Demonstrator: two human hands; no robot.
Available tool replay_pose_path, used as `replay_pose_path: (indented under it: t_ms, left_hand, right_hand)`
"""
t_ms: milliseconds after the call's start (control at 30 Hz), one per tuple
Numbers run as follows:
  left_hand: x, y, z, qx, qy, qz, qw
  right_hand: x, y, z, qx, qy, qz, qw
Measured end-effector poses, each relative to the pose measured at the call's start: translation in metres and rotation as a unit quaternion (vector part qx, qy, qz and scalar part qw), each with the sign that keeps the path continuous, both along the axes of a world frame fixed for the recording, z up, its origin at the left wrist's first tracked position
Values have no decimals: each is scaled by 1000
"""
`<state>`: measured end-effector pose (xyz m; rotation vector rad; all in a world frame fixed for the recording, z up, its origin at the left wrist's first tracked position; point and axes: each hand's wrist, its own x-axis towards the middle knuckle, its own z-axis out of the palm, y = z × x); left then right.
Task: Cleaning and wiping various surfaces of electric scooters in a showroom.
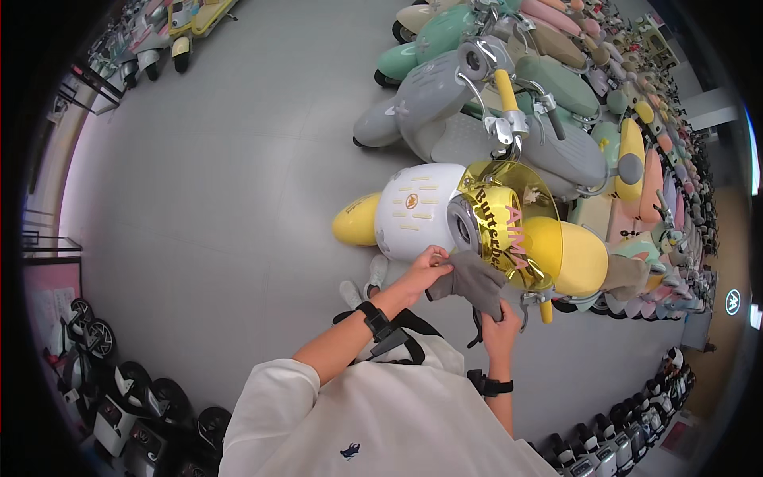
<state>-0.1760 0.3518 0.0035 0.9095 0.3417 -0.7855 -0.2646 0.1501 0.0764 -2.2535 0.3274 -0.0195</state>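
Note:
A grey-brown cloth (pixel 474 279) is stretched between my two hands, above the side of a yellow and white electric scooter (pixel 417 211). My left hand (pixel 430 269) pinches its left part close to the scooter's round headlight (pixel 463 225). With its fingers closed on the lower right corner, my right hand (pixel 502 322) is near the chrome brake lever and the yellow handlebar grip (pixel 546 312). A yellow-tinted windshield (pixel 539 197) with lettering curves over the handlebar. Behind it lies the yellow seat (pixel 575 256).
A grey scooter (pixel 438 89) stands close beside the yellow one, its handlebar reaching towards the windshield. Dense rows of pastel scooters fill the right side. More dark vehicles (pixel 161 393) stand at the lower left, and another row (pixel 620 438) at the lower right.

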Motion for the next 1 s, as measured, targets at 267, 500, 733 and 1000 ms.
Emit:
replay_pose_path:
  t_ms: [267,500,733,1000]
  left_hand:
    - [73,-27,48,322,-442,201,813]
    - [80,-21,-45,429,-394,170,795]
    - [141,2,-123,481,-269,61,832]
    - [174,-2,-111,338,-301,-94,887]
  right_hand:
    - [63,39,-62,224,131,43,965]
    - [97,25,-170,408,324,-35,853]
    - [103,16,-225,467,377,-10,800]
    - [98,36,-210,198,238,1,951]
